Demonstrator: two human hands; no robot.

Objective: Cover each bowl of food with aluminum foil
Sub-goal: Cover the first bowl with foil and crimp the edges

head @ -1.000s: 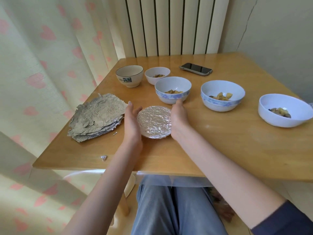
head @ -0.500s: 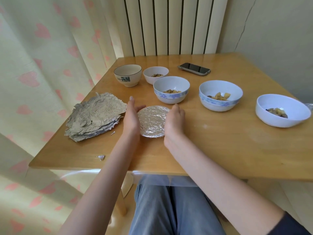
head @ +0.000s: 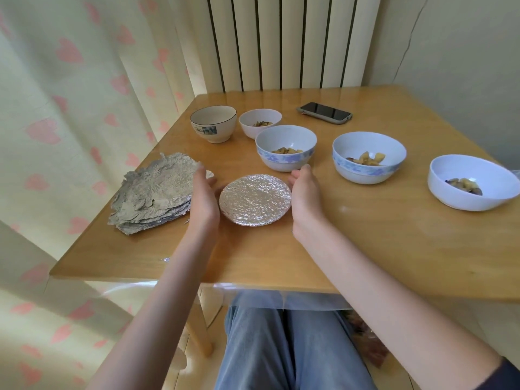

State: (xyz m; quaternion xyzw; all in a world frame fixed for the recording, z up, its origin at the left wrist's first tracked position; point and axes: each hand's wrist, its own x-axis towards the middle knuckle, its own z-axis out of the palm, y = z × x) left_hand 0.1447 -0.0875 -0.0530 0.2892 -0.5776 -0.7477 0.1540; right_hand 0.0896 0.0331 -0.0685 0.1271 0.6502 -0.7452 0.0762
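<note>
Foil-covered bowl [head: 255, 203] sits between both open hands' grip.

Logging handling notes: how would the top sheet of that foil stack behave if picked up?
The foil stack looks thin and crinkled, so a sheet would likely be light and floppy. Its ragged edges suggest it tears easily. Sheets may cling together.

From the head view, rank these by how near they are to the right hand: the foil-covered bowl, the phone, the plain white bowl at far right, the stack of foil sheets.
Measured from the right hand:
1. Foil-covered bowl, just to its left, between both hands.
2. Stack of foil sheets, farther left, beyond the left hand.
3. Phone, at the table's far side.
4. Plain white bowl, far right edge.
</note>
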